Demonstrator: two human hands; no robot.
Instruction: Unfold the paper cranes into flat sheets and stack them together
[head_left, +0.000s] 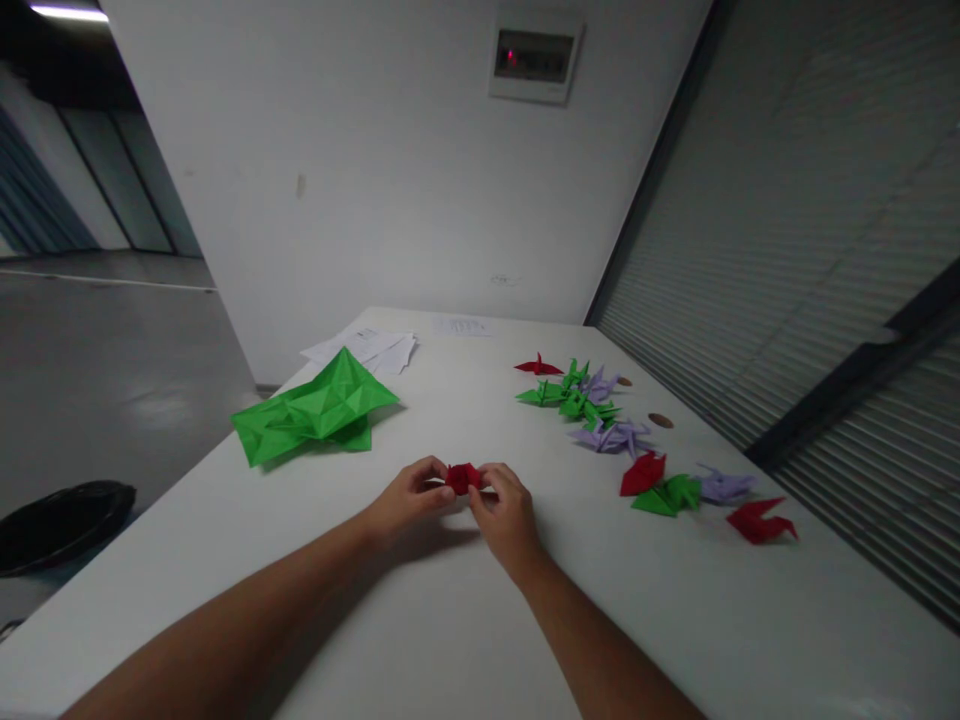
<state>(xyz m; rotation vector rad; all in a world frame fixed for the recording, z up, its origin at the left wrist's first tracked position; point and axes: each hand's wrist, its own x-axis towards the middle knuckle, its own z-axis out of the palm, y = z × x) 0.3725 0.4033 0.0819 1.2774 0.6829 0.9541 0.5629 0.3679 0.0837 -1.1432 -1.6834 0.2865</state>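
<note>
- My left grip point(405, 495) was closed on the left edge of a small folded red paper point(463, 478), thumb and fingers pinching it.
- My right grip point(510, 510) pinched the same piece from its right edge, so both held it between them.
- That red paper was in front of me, over the middle of the white counter point(450, 630), with shadow below my wrists; its exact folds were too small to make out.
- To the left, well apart from my fingers, lay creased green paper point(319, 405), partly raised in a peak.
- Behind it, white printed sheets point(364, 346) overlapped near the far end.
- Along the right side lay origami cranes: a far red crane point(538, 367), a cluster of green cranes point(574, 402) with lilac ones among and beside it, then a nearer group.
- In that group, a green crane point(667, 496) lay between a red folded piece point(643, 474) and a lilac crane point(726, 486); the nearest red crane point(759, 522) lay just beyond, towards the window blinds point(787, 250).
</note>
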